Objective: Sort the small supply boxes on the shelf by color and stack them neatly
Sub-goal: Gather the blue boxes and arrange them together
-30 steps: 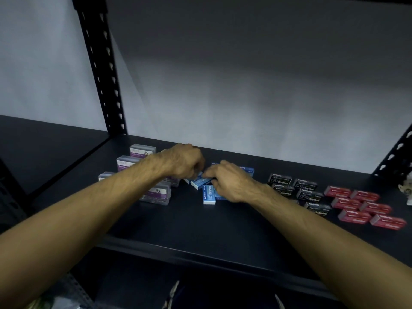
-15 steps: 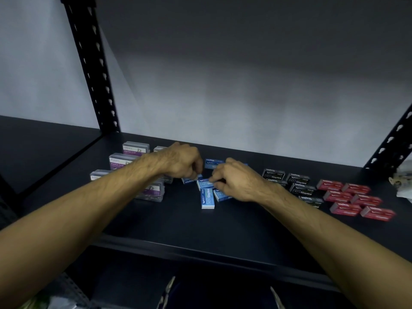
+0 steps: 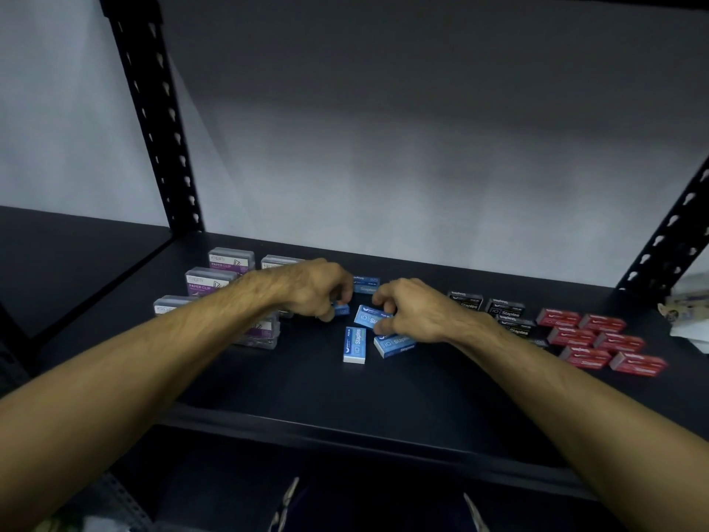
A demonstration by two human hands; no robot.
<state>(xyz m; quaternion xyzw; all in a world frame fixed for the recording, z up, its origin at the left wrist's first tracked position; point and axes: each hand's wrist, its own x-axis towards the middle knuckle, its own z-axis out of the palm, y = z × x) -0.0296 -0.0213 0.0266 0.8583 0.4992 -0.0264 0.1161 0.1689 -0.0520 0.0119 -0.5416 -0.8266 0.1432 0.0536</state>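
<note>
Both hands work at the middle of the dark shelf (image 3: pixel 383 397) among the blue staple boxes (image 3: pixel 354 345). The left hand (image 3: pixel 314 288) curls its fingers around a small blue box (image 3: pixel 341 309). The right hand (image 3: pixel 414 311) pinches another blue box (image 3: pixel 367 316), tilted. Two more blue ones lie just in front. Purple paper-clip boxes (image 3: pixel 209 282) sit toward the left edge, black boxes (image 3: pixel 504 309) and red boxes (image 3: pixel 598 339) toward the right.
</note>
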